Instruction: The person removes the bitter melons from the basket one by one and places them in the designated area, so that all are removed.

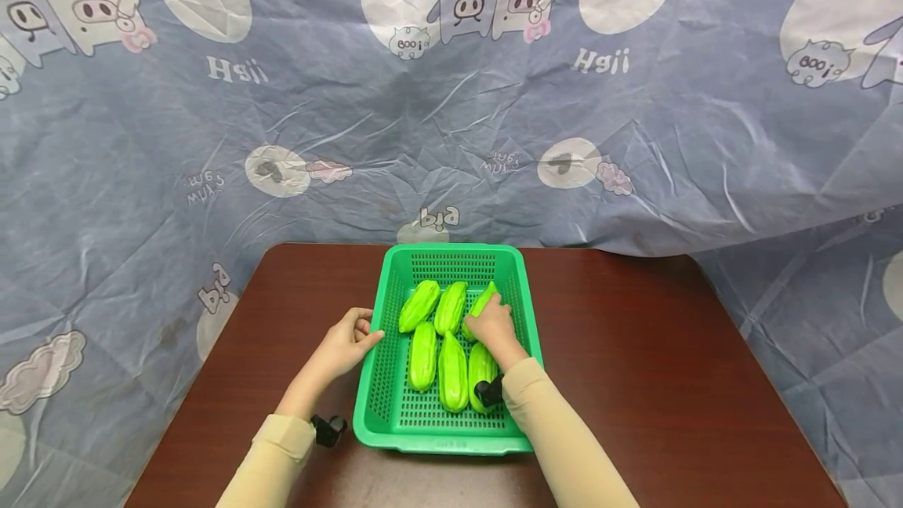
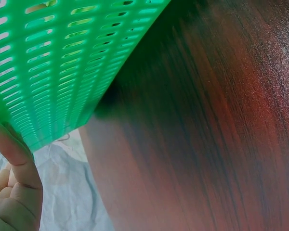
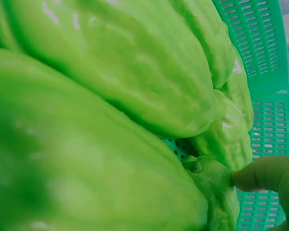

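A green plastic basket (image 1: 451, 445) with slotted walls stands on the table and holds several bright-green, ridged, elongated gourds (image 1: 453, 371) in two rows. At the basket's left rim, my left hand (image 1: 350, 343) pinches the edge, thumb over it and the other fingers curled outside. In the left wrist view its thumb (image 2: 17, 156) lies against the basket wall (image 2: 58, 72). My right hand (image 1: 494, 325) reaches inside and grips the far right gourd (image 1: 482, 302), covering part of it. The right wrist view shows a fingertip (image 3: 245, 179) pressed on that gourd (image 3: 212, 185), with larger-looking gourds (image 3: 111, 62) nearby.
The dark red-brown wooden table (image 1: 635, 367) extends on both sides of the basket. A grey-blue printed cloth (image 1: 451, 116) hangs behind and beside the table. Black wrist cameras sit on both wrists, the right one (image 1: 488, 392) over the near right gourd.
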{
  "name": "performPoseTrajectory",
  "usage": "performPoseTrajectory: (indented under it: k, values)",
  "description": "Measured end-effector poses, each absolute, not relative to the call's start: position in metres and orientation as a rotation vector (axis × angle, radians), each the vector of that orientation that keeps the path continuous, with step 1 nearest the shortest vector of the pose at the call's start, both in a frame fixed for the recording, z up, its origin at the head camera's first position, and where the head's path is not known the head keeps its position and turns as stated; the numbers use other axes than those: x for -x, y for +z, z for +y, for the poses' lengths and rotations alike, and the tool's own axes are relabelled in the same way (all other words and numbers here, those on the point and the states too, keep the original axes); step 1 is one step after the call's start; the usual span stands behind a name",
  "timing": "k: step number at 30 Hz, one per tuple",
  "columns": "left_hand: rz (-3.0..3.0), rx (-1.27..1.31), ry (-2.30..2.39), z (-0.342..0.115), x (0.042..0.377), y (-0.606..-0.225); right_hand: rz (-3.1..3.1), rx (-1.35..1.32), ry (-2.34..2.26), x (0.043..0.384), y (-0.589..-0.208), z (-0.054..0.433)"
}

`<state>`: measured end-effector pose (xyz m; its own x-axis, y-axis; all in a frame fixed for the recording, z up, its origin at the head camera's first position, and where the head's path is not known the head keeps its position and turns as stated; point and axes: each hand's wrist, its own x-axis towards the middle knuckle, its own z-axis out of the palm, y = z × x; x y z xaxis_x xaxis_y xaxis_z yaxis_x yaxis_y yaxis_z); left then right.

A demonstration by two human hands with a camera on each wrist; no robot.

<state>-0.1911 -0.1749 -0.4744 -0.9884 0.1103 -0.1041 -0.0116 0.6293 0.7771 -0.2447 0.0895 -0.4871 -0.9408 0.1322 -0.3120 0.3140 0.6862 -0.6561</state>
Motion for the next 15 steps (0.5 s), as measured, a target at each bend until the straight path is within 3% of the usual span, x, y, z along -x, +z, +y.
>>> performPoseTrajectory:
  k: [15]
  values:
    - [2.682,-0.086,1.31,-0.1762,0.1914,-0.4758,2.688,-0.349,-1.197,0.2469,-0.4891,0.0863]
